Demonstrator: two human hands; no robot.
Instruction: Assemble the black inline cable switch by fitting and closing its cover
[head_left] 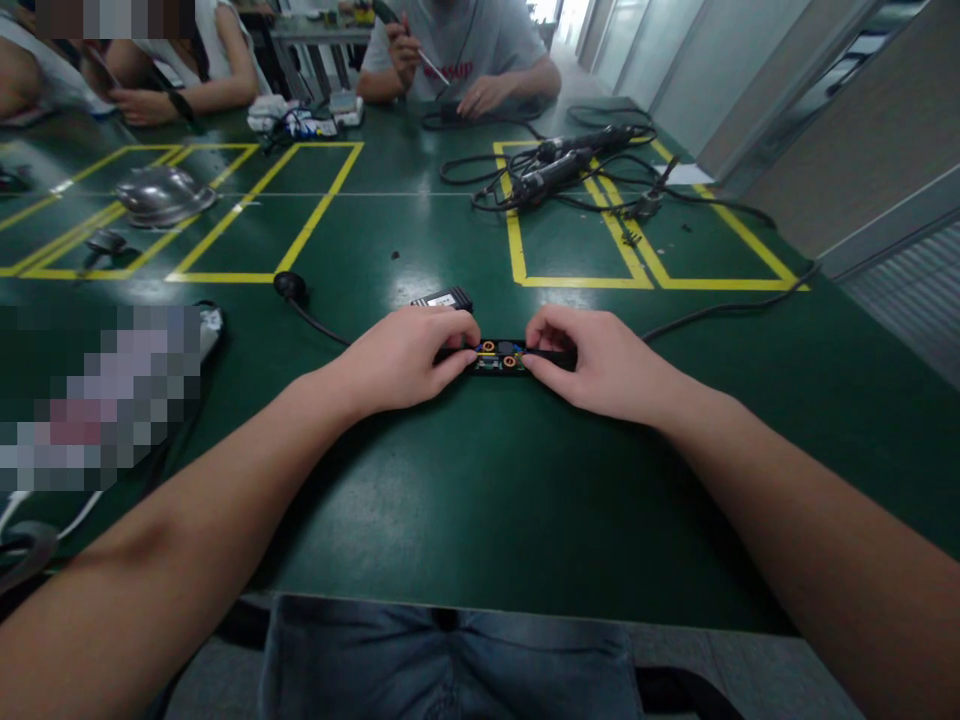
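Note:
A small black electronic part (pixel 498 357) with orange rings and coloured wires inside lies on the green table (pixel 480 500), straight ahead. My left hand (pixel 409 355) pinches its left end with fingers closed. My right hand (pixel 600 360) pinches its right end the same way. Both hands rest on the table surface. Just behind my left hand lies a small black ribbed block (pixel 444 298).
A black cable with a round plug (pixel 289 286) runs left of my hands. Yellow tape boxes mark the table; black power tools with cables (pixel 562 170) lie far right, a metal dome (pixel 161 195) far left. Two other people sit across the table.

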